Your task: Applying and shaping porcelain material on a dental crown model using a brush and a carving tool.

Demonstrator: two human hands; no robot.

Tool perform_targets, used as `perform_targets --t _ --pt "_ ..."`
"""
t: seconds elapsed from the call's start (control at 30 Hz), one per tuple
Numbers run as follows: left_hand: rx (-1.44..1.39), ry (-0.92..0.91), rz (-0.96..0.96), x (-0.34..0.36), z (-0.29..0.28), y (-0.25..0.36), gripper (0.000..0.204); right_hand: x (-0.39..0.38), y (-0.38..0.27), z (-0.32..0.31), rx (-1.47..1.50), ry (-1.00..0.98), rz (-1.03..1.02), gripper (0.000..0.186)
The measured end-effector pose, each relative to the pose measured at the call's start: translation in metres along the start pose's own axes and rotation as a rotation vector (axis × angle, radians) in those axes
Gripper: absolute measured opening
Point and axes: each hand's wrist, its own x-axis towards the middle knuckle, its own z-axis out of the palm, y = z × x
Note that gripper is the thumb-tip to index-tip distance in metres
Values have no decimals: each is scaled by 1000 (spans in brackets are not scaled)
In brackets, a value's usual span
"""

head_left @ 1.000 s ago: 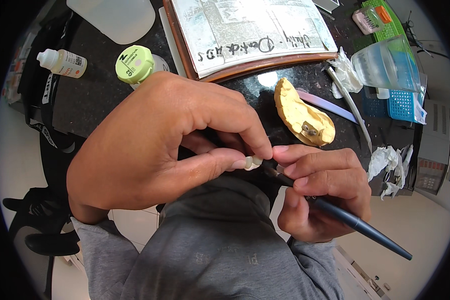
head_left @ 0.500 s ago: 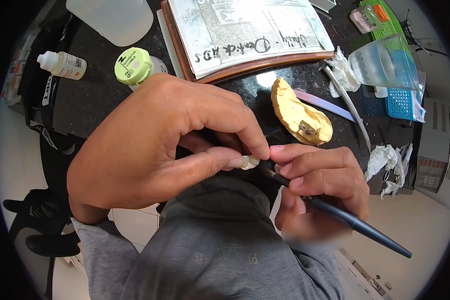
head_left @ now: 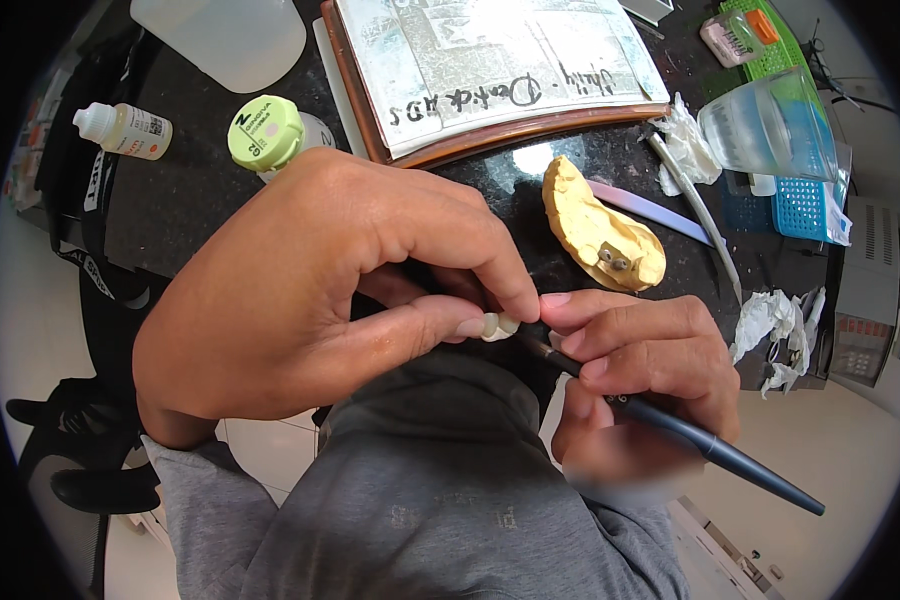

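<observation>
Between the thumb and index finger of my left hand (head_left: 300,280) is a small tooth-coloured dental piece (head_left: 500,326). My right hand (head_left: 640,370) grips a dark blue brush (head_left: 720,455); its tip is just beside the piece, and my right forefinger meets the tip of my left index finger. Above my hands on the dark worktop lies a yellow plaster dental cast (head_left: 590,230) with small grey parts in it. A pale lilac flat tool (head_left: 660,208) lies behind the cast, and a long grey tool (head_left: 695,205) lies to its right.
Around the dark worktop (head_left: 185,215) are a wood-edged pad (head_left: 485,60), green-lidded jar (head_left: 262,135), dropper bottle (head_left: 125,130), translucent container (head_left: 225,35), glass of water (head_left: 760,125), blue basket (head_left: 808,210), crumpled tissues (head_left: 775,330), pink jar (head_left: 732,40) and grey appliance (head_left: 870,290) at right.
Compared with a second ago, my right hand and brush have shifted very slightly up and left. My left hand keeps hold of the piece; little differs from half a second ago.
</observation>
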Motion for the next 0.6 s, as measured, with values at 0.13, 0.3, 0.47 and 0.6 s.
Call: perform_targets --t 0.13,0.3,0.47,0.6 --pt "1 4 -5 0 0 0 22 1 -1 0 -5 -22 16 18" --pt "-5 -8 -7 -1 -2 1 21 0 -2 0 -12 -25 26 18" --pt "-77 6 -93 -1 -1 6 22 -5 -1 2 24 108 31 20" --pt "-35 82 -92 -9 11 7 24 -9 -4 -1 26 159 18 21"
